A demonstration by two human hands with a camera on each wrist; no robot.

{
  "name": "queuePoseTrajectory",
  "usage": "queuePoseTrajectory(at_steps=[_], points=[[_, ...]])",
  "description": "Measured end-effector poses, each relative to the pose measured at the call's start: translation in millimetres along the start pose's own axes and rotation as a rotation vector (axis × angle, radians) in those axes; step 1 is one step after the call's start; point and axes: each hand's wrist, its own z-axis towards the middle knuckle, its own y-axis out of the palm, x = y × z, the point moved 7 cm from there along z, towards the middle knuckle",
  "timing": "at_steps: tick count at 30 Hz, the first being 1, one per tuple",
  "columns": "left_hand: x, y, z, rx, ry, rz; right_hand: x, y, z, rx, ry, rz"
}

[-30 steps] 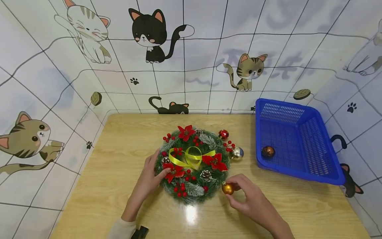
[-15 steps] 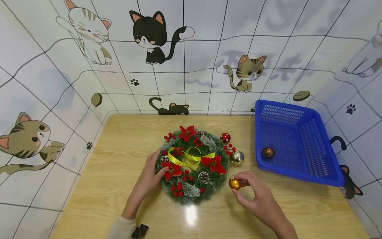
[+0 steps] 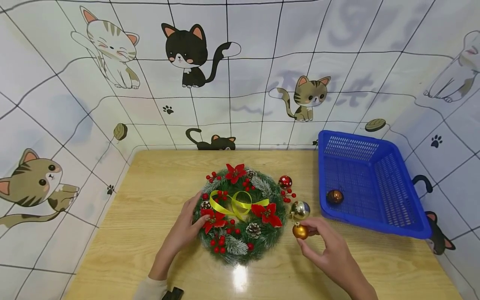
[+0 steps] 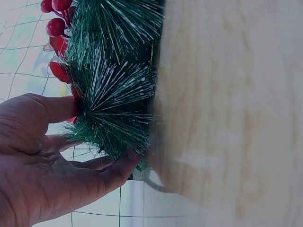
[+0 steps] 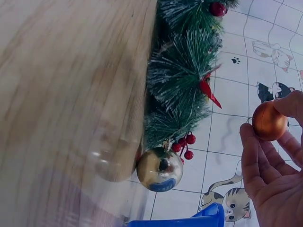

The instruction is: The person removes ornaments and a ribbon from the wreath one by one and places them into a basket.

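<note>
A green Christmas wreath (image 3: 264, 187) with red poinsettias, berries and pine cones lies on the table; a yellow ribbon (image 3: 240, 205) curls across its middle. My left hand (image 3: 183, 227) holds the wreath's left edge, thumb on top near a poinsettia. In the left wrist view, fingers of that hand (image 4: 61, 175) reach round the needles from below. Between thumb and fingertips, my right hand (image 3: 333, 252) pinches a small orange-gold bauble (image 3: 300, 231), just right of the wreath. Right behind it sits a larger shiny gold bauble (image 5: 160, 169), close to the wreath's berries.
A red dotted bauble (image 3: 285, 181) lies by the wreath's far right side. At the right stands a blue plastic basket (image 3: 375, 230) holding a brown bauble (image 3: 335, 196). A wall covering (image 3: 255, 75) with cartoon cats surrounds the wooden table (image 3: 146, 183).
My right hand has moved the orange-gold bauble rightward, away from the wreath's edge and close to the shiny gold bauble. The left hand keeps its hold on the wreath. The head view has tilted slightly up.
</note>
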Motion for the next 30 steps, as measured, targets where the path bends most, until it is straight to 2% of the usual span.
queuePoseTrajectory(at_steps=[11, 16, 21, 30], points=[[-1.0, -5.1, 4.5, -0.022, 0.012, -0.003, 11, -13, 4.5, 0.031, 0.057, -0.034], [-4.8, -6.8, 6.1, -0.032, -0.024, -0.017, 13, -20, 4.3, 0.068, 0.039, -0.044], [-6.6, -8.6, 5.8, -0.016, -0.066, -0.026, 15, -25, 5.9, 0.11, 0.0, -0.045], [-6.6, -12.4, 8.7, 0.027, -0.077, 0.05, 28, -40, 8.1, 0.177, -0.022, -0.062]])
